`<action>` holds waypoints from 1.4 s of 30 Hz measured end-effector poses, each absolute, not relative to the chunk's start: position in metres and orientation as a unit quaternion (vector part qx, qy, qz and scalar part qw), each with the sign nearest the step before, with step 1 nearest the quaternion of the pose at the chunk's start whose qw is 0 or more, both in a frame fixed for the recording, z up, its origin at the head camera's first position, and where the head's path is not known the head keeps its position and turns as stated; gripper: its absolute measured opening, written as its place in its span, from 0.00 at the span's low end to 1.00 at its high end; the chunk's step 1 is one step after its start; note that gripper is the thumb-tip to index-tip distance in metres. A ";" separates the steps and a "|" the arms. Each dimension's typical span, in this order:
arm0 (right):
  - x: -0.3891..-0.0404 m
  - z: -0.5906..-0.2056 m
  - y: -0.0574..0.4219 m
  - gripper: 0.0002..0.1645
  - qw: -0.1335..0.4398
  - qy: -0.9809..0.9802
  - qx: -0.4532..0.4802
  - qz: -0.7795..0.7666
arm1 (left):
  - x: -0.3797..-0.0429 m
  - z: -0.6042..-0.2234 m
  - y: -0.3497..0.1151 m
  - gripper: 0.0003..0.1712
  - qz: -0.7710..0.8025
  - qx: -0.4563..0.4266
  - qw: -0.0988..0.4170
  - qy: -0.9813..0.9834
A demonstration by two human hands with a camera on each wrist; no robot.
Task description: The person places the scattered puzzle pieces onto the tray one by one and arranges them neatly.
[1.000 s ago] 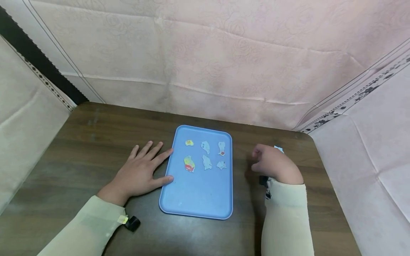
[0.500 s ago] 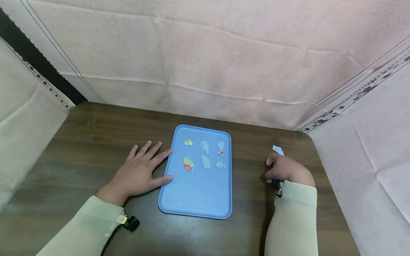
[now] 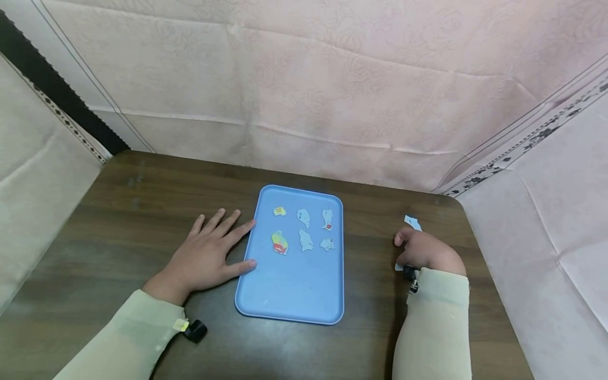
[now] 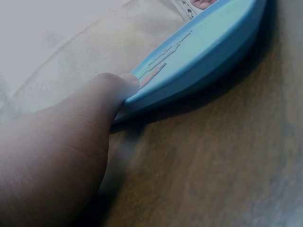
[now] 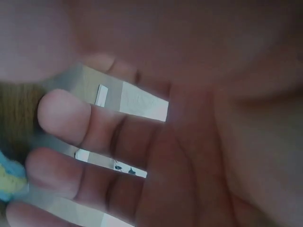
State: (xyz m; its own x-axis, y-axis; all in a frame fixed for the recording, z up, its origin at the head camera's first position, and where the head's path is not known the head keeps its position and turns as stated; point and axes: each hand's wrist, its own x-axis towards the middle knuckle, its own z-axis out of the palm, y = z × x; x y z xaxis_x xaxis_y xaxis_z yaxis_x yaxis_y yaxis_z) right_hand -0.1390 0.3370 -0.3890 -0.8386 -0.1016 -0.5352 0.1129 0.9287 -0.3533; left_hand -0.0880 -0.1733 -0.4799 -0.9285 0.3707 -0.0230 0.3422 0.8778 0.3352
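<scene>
My left hand [image 3: 204, 258] lies with fingers spread beside the blue tray [image 3: 291, 293], its thumb and forefinger on the left rim. In the left wrist view the thumb [image 4: 125, 87] rests on that rim. On the tray are two rows of flat cut-out pieces: a small yellow piece [image 3: 279, 211], a yellow-and-red piece [image 3: 279, 243] and several pale blue ones [image 3: 306, 240]. My right hand [image 3: 425, 250] bends down to the table, right of the tray. In the right wrist view the thumb hides the forefinger, so I cannot tell whether they pinch anything.
A pale blue piece [image 3: 412, 222] lies just beyond the right hand, and another pale piece [image 3: 399, 267] shows near its wrist. A yellow-and-blue piece [image 5: 12, 177] is at the right wrist view's edge. Pale patterned cloth [image 3: 309, 95] stands behind the brown table [image 3: 166, 190].
My right hand has shifted right, away from the tray, uncovering more of the far pale blue piece; over the last half second it barely moves. My left hand stays on the tray rim.
</scene>
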 end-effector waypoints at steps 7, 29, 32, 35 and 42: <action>-0.139 -0.390 0.335 0.14 0.258 0.952 -0.011 -0.163 | -0.089 -0.481 -0.173 0.57 0.164 0.184 0.044 0.968; -0.142 -0.389 0.318 0.10 0.266 0.944 -0.002 -0.196 | -0.087 -0.477 -0.171 0.58 0.161 0.179 0.047 0.970; -0.142 -0.389 0.315 0.10 0.270 0.944 -0.010 -0.190 | -0.088 -0.478 -0.171 0.58 0.161 0.179 0.047 0.970; -0.143 -0.391 0.313 0.12 0.270 0.944 -0.016 -0.187 | -0.088 -0.478 -0.171 0.57 0.161 0.180 0.047 0.969; -0.144 -0.396 0.300 0.11 0.262 0.945 -0.029 -0.191 | -0.088 -0.477 -0.171 0.58 0.160 0.179 0.047 0.970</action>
State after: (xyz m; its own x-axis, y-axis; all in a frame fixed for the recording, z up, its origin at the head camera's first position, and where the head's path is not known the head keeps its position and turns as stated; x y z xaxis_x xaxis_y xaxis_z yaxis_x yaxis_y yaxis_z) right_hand -0.1442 0.3001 -0.3955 -0.8606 -0.1553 -0.4850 0.0454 0.9252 -0.3769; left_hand -0.0878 -0.1714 -0.4775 -0.9315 0.3621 -0.0340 0.3320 0.8848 0.3269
